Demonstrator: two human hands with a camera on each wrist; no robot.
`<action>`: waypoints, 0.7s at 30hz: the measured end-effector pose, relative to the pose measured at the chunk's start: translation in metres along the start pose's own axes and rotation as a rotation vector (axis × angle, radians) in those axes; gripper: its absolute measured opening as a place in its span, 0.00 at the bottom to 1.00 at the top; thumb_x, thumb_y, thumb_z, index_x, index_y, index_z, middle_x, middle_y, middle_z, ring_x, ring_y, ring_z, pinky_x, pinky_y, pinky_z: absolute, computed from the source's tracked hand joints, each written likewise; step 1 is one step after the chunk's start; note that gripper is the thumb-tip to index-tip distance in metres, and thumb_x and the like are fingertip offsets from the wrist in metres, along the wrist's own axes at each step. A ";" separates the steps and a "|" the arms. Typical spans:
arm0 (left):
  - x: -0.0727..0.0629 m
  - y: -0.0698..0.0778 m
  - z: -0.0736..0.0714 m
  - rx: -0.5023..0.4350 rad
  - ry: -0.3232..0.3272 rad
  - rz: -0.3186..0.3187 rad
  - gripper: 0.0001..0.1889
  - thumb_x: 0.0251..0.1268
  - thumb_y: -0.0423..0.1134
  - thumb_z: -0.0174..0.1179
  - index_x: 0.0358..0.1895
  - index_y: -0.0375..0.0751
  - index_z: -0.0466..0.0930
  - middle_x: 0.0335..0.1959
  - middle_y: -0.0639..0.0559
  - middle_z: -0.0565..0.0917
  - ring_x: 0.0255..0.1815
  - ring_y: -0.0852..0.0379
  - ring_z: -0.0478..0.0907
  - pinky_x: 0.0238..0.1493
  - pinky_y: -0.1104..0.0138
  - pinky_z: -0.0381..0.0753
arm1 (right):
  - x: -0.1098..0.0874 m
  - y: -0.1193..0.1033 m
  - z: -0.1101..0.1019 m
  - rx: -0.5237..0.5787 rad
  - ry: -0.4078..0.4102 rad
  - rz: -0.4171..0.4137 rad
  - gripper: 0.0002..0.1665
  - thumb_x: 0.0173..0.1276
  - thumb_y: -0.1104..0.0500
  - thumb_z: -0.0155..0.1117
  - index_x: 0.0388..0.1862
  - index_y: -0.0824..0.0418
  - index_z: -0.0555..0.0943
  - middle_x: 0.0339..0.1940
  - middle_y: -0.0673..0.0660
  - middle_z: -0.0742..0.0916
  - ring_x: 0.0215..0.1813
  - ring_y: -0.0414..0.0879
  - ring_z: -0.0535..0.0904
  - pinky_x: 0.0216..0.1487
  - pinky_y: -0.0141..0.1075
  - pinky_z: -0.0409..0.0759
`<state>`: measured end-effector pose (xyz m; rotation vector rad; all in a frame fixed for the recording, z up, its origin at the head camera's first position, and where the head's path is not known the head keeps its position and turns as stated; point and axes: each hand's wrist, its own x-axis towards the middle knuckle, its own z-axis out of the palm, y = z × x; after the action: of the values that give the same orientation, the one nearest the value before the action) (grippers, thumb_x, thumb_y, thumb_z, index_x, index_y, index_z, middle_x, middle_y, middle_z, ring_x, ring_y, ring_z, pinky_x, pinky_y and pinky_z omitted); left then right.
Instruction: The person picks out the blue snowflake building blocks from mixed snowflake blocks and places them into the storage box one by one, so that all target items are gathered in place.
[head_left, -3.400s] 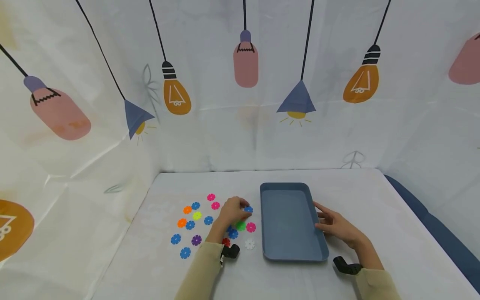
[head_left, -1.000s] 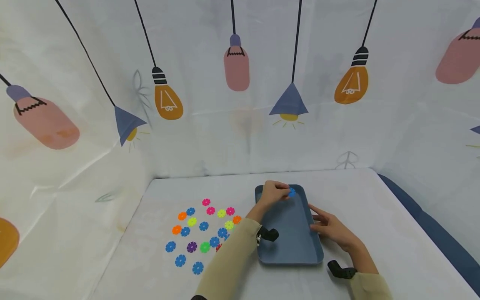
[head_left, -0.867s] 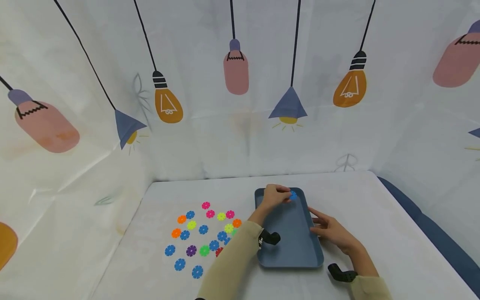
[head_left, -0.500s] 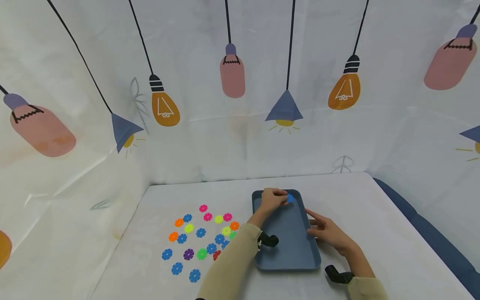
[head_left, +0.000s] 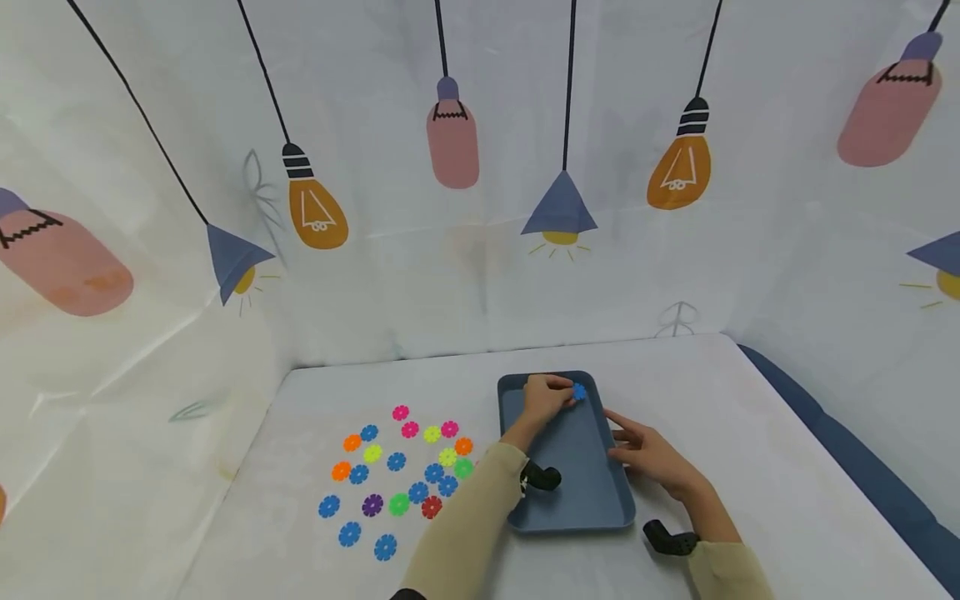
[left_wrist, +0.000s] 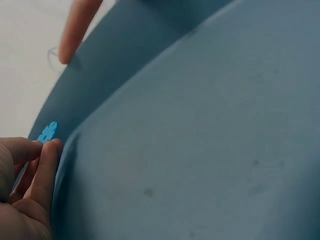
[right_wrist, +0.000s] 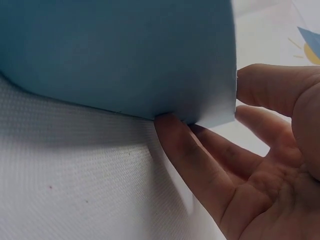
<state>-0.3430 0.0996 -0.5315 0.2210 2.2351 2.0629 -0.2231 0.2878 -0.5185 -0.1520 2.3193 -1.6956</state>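
Note:
A blue notched plastic disc (head_left: 579,392), shaped like a snowflake, is pinched between the thumb and fingers of my left hand (head_left: 546,398). It is at the far right corner of the blue-grey tray (head_left: 585,483), and the left wrist view has the disc (left_wrist: 47,131) close against the tray wall. Whether it touches the wall, I cannot tell. My right hand (head_left: 656,460) rests at the tray's right side. Its fingertips (right_wrist: 170,125) touch the outer wall with the fingers loosely extended. No other disc shows in the tray; my left forearm covers part of it.
Left of the tray, several loose discs lie scattered on the white table, among them a purple disc (head_left: 372,505), a red disc (head_left: 431,507) and an orange disc (head_left: 341,471). A printed cloth (head_left: 480,283) hangs behind the table. A blue seat (head_left: 847,442) stands at the right.
My left hand has taken the blue disc from the table and carried it right to the tray's far corner, staying there over the last second. My right hand keeps its place at the tray.

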 end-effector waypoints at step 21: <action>0.004 -0.004 0.003 0.106 0.030 -0.046 0.08 0.53 0.23 0.67 0.38 0.33 0.87 0.29 0.46 0.86 0.28 0.59 0.84 0.31 0.68 0.84 | 0.005 -0.002 -0.001 0.039 0.007 0.008 0.42 0.68 0.63 0.64 0.77 0.57 0.58 0.65 0.75 0.71 0.60 0.63 0.75 0.50 0.51 0.81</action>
<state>-0.3470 0.1033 -0.5355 0.1456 2.3470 1.9402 -0.2279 0.2868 -0.5174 -0.1295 2.2873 -1.7394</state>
